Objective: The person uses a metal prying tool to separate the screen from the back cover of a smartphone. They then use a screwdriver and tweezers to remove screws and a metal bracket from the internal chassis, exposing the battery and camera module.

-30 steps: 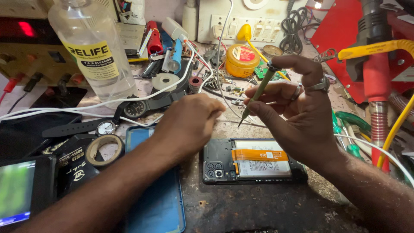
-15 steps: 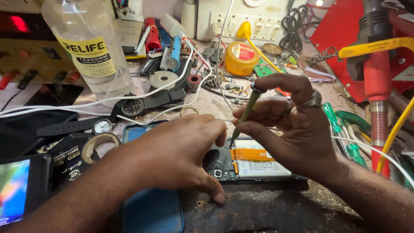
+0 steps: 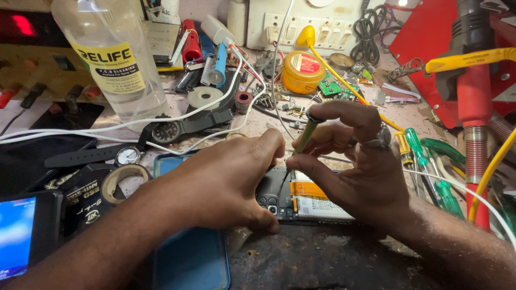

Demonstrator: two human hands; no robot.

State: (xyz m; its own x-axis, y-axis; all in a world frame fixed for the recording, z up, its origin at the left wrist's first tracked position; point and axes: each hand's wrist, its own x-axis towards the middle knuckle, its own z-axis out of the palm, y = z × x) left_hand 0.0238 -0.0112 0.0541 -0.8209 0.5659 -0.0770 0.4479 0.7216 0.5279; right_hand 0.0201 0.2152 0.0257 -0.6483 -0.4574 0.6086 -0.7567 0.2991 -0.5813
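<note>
An opened phone [image 3: 309,201] lies on the workbench with its back off, showing the battery and an orange flex strip. My left hand [image 3: 226,182] presses down on the phone's left end, fingers curled over its top edge. My right hand [image 3: 355,161] holds a small green-handled screwdriver [image 3: 303,137] upright between thumb and fingers, a fingertip on its cap. The tip rests on the phone near its upper edge. A ring sits on one right finger.
A blue phone back cover [image 3: 188,258] lies under my left forearm. A clear liquid bottle [image 3: 115,59], wristwatches [image 3: 161,131], tape rolls [image 3: 123,180], a yellow tin [image 3: 303,70], green screwdrivers [image 3: 430,166] and a red tool stand [image 3: 473,96] crowd the bench. A lit screen [image 3: 16,236] sits bottom left.
My right hand lowered the screwdriver from mid-air until its tip touches the phone. My left hand moved right and down onto the phone's left end.
</note>
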